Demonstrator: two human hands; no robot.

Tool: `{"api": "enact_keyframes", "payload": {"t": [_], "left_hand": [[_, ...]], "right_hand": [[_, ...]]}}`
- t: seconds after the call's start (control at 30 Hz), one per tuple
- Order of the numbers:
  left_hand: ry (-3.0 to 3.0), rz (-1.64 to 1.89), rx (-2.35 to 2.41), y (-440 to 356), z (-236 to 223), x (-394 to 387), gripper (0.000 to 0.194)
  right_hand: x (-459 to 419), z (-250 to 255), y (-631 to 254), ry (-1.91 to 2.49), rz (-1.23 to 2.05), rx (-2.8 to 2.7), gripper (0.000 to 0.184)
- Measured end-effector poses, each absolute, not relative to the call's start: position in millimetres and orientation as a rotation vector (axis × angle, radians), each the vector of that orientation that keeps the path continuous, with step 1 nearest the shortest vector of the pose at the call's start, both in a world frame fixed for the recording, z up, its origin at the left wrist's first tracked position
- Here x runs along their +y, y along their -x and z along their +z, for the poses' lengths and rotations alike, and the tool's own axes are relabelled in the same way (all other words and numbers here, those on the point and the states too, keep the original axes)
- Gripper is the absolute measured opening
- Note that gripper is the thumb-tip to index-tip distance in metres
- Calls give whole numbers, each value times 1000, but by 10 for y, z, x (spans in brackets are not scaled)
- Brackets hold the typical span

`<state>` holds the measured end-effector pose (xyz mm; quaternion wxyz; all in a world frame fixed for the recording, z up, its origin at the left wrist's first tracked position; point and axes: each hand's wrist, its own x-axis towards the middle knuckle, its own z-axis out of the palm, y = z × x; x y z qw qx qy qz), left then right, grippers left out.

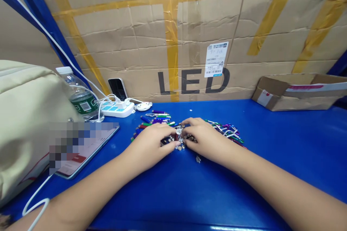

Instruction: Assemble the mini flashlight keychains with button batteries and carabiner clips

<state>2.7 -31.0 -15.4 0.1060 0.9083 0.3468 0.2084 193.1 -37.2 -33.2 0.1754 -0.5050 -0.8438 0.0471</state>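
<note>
At the middle of the blue table point(173, 195), my left hand point(154, 139) has its thumb and fingers closed around a short dark red tube point(177, 136) with a pale, shiny top end. Close on the other side, my right hand point(202, 135) has its fingers curved and apart at a pile of small silvery round pieces point(183, 147); whether it pinches one of them cannot be made out. One loose silvery piece point(198, 159) lies nearer to me. Behind my left hand lie several coloured metallic tubes point(161, 118). Beyond my right hand is a heap of coloured carabiner clips point(229, 131).
Left stand a beige bag point(29, 104), a water bottle point(82, 97) and a white power strip point(118, 109) with cables. A tablet point(86, 153) lies before them. A large cardboard box point(130, 50) walls the back; an open carton point(300, 94) sits back right.
</note>
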Motion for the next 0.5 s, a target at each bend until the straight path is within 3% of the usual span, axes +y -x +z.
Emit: {"api": "enact_keyframes", "payload": {"t": [0.5], "left_hand": [[-2691, 613, 1009, -26, -137, -325, 11]], "right_hand": [[-340, -299, -1892, 1453, 215, -2349, 11]]}}
